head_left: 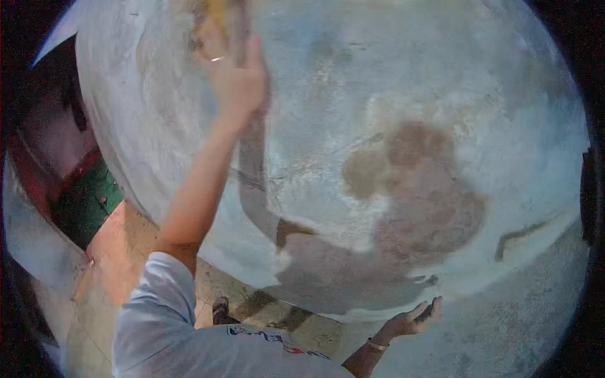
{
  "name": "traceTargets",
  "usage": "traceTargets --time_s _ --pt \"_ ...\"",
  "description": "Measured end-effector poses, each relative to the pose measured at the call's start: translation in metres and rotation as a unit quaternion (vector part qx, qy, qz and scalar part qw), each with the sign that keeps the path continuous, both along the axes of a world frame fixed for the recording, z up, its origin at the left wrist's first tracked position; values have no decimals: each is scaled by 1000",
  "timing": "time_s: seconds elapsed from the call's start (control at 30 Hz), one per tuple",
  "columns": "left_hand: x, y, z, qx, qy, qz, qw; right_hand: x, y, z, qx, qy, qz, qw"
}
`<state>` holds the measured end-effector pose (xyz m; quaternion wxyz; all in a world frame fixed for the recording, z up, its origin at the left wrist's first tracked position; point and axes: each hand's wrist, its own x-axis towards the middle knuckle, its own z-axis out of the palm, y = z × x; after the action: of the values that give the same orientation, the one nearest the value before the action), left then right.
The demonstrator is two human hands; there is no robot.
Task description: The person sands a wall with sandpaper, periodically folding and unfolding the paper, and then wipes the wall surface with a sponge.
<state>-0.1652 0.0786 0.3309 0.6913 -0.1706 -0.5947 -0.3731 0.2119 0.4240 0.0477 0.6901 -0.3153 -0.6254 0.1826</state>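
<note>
Head view: left hand was raised high on an outstretched arm, fingers closed round a yellowish pad and pressing it flat to the wall. A ring showed on one finger. The pad sat at the very top edge of the frame, blurred, so its exact kind could not be told.

Right hand hung low and out to the side, palm up, fingers loosely curled into a cup. A small dark object lay against the fingertips (too small to identify). A thin bracelet circled that wrist. The two hands were well apart, one above, one below.

The wall filled most of the view: pale grey-blue plaster, mottled, with a large brownish patch to the right of centre. The person's own shadow lay across it, running up beside the raised arm.

Lower down, the light short-sleeved shirt covered the shoulder. Beneath it showed a tiled floor and one sandalled foot. At far left, a green item stood by the floor's edge.
</note>
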Motion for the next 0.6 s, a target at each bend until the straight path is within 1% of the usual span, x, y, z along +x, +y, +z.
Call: traceTargets --time_s 0.03,0.1,0.13,0.17,0.2,0.23,0.27,0.33,0.37,0.4,0.43,0.47,0.5,0.53,0.57,0.6 --pt "15 29 -8 -73 -25 -3 997 -7 0 0 19 -9 1 1000" --pt "67 89 -58 -218 -79 -16 973 -20 -3 -3 53 -26 0 998" --pt "76 104 -112 -262 -101 -46 959 -28 -4 -2 103 -54 3 993" --pt "85 120 -166 -304 -125 -77 941 -33 -7 0 120 -54 19 991" --pt "97 112 -223 -333 -215 -114 911 -41 -12 1 136 -49 35 989" --pt "101 103 -281 -270 -290 -103 912 -49 -16 4 152 -39 51 986" --pt "98 87 -318 -206 -360 -91 905 -49 -18 5 117 -36 67 990" --pt "98 36 -330 -143 -492 11 858 -43 -28 13 123 -38 81 988" --pt "84 21 -320 27 -408 -85 909 -41 -28 15 129 -40 87 987" --pt "60 3 -297 196 -304 -175 916 -39 -19 10 173 -73 56 981" --pt "42 -21 -250 142 -287 -51 946 -40 -21 11 188 -77 58 977" --pt "25 -32 -207 113 -249 -50 960 -42 -24 15 203 -81 60 974" --pt "4 -43 -162 95 -187 -39 977 -46 -25 18 220 -83 61 970" --pt "-16 -49 -121 80 -119 -25 989 -53 -24 21 225 -67 86 968" --pt "-30 -48 -92 49 -113 36 992 -61 -27 23 231 -48 111 966" --pt "-22 -35 -73 22 -99 37 994 -70 -31 25 234 -31 135 962"
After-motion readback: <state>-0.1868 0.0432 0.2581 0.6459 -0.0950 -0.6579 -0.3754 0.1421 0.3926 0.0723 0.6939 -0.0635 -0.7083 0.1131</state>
